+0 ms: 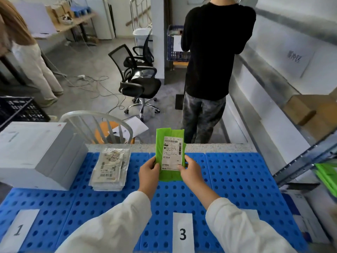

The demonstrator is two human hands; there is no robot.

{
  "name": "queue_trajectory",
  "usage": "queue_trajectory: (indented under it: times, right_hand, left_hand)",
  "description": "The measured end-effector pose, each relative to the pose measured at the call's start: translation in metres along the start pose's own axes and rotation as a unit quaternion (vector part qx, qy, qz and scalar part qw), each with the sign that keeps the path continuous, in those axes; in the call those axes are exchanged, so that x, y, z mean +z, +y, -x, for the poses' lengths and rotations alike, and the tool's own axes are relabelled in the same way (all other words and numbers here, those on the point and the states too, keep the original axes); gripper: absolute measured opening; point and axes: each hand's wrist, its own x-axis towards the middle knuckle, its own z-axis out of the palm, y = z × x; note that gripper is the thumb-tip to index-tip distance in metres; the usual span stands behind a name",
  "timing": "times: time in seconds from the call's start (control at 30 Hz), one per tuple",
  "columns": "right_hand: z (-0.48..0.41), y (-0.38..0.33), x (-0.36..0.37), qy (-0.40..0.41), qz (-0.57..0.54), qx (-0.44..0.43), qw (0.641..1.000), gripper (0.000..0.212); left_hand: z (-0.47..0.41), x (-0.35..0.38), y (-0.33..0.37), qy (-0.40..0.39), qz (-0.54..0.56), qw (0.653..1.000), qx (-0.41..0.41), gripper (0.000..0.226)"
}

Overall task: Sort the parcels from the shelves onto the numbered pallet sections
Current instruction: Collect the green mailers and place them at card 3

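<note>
- A white box (36,154) is sitting at the far left of the blue pallet (237,179), and a paper sign marked 1 (18,229) is lying at the near left edge.
- A stack of clear-bagged parcels (109,168) is lying flat just beside the box.
- A white chair (94,125) and a black office chair (138,83) are standing on the grey floor beyond the pallet's far edge.
- The left hand (148,172) is gripping the lower left edge of the green parcel (170,154).
- The parcel is standing upright above the middle of the pallet, label facing the camera, with the sign marked 3 (182,232) lying nearer.
- The right hand (190,172) is pinching the parcel's lower right edge.
- A person in black (215,52) is standing past the far edge.
- Bare pallet surface is stretching right to the metal shelf (300,161), which is holding a cardboard box (310,114) and more green parcels (328,176).
</note>
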Motion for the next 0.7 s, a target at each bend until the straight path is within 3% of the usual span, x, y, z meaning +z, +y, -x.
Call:
queue_trajectory:
  times: [0.47,0.6,0.7]
  right_hand:
    - [-0.032,0.046,0.061,-0.084,-0.009,0.054,0.995,0.038]
    - [-0.037,0.058,0.072,-0.111,0.031,0.061,0.992,0.049]
    - [-0.043,0.067,0.076,-0.115,0.056,0.051,0.990,0.043]
  left_hand:
    - [-0.029,-0.010,-0.063,0.014,-0.055,0.994,-0.090,0.038]
    - [-0.039,-0.007,-0.076,0.006,-0.079,0.991,-0.104,0.042]
    - [-0.045,-0.005,-0.087,0.005,-0.102,0.989,-0.110,0.041]
